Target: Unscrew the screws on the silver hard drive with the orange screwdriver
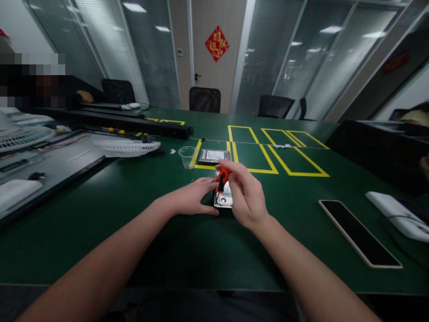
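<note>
A silver hard drive (221, 202) lies on the green table in front of me, partly covered by both hands. My left hand (191, 196) grips its left side, thumb at the near corner and fingers along the far part. In my right hand (248, 193) is an orange and black screwdriver (222, 180), held roughly upright over the drive with the fingers closed around the handle. Its tip is hidden, so contact with a screw cannot be made out. Just beyond lies a second hard drive (213, 155) with a white label, beside a clear plastic cup (187, 157).
Yellow tape rectangles (290, 173) mark the green table (150, 255). On the right lie a phone (360, 232) and a white device (402, 217) with a cable. Leftward are fan parts (127, 146) and a long black bar (161, 127). Another person (43, 85) sits far left.
</note>
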The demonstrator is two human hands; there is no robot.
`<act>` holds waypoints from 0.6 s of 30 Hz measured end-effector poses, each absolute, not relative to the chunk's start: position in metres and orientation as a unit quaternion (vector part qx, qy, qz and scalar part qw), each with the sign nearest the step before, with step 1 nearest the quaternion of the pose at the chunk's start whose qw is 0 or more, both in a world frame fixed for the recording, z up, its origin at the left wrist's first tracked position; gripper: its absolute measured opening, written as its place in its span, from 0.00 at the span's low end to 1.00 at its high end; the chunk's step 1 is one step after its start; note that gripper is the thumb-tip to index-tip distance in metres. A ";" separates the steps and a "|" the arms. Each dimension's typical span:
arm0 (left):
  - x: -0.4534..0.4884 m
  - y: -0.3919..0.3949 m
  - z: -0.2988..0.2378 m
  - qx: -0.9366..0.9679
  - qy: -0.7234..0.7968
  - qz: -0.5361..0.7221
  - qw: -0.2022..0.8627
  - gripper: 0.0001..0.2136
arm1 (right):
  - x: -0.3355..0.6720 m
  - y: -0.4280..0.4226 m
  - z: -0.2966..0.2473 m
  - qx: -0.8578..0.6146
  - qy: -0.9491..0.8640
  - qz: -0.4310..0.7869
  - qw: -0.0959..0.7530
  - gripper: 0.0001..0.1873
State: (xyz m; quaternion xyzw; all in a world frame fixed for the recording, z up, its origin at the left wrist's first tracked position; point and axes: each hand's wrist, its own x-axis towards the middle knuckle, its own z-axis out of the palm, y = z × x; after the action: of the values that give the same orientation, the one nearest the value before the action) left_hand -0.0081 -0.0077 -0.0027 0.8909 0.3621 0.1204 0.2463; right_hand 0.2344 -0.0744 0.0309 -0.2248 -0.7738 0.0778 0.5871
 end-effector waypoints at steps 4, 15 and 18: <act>-0.009 -0.006 -0.005 0.895 0.350 0.130 0.243 0.48 | 0.233 -0.074 0.029 -0.237 -0.768 0.061 0.592 0.17; -0.010 -0.006 -0.006 0.898 0.334 0.136 0.254 0.48 | 0.233 -0.071 0.023 -0.237 -0.772 0.076 0.585 0.19; -0.009 -0.007 -0.005 0.898 0.336 0.136 0.249 0.46 | 0.234 -0.074 0.027 -0.238 -0.777 0.083 0.576 0.22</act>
State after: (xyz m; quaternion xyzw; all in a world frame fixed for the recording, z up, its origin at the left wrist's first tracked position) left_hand -0.0094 -0.0067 -0.0049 0.8981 0.3361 0.1355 0.2492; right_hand 0.2341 -0.0737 0.0272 -0.2384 -0.7774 0.0826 0.5761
